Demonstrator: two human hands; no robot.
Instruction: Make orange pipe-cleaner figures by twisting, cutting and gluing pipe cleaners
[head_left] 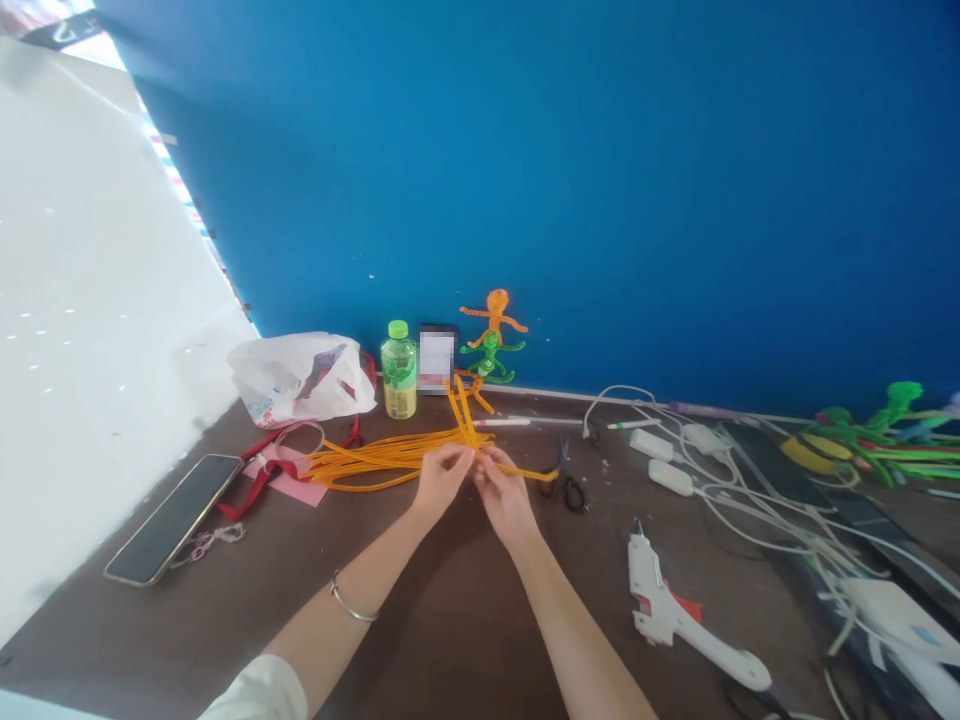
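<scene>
Orange pipe cleaners [394,458] cross in the closed grip of left hand [442,483] and right hand [504,497], bottle label [400,400] unreadable.

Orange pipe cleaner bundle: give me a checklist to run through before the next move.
Left hand pinching the fuzzy orange pipe cleaners: ok.
Right hand pinching the same bundle: ok.
Join between the strands secure: cannot tell, fingers hide it.
Long strand end clear of the black-handled scissors: cannot tell, it ends very near them.
White plastic hot glue gun apart from the strands: ok.
</scene>
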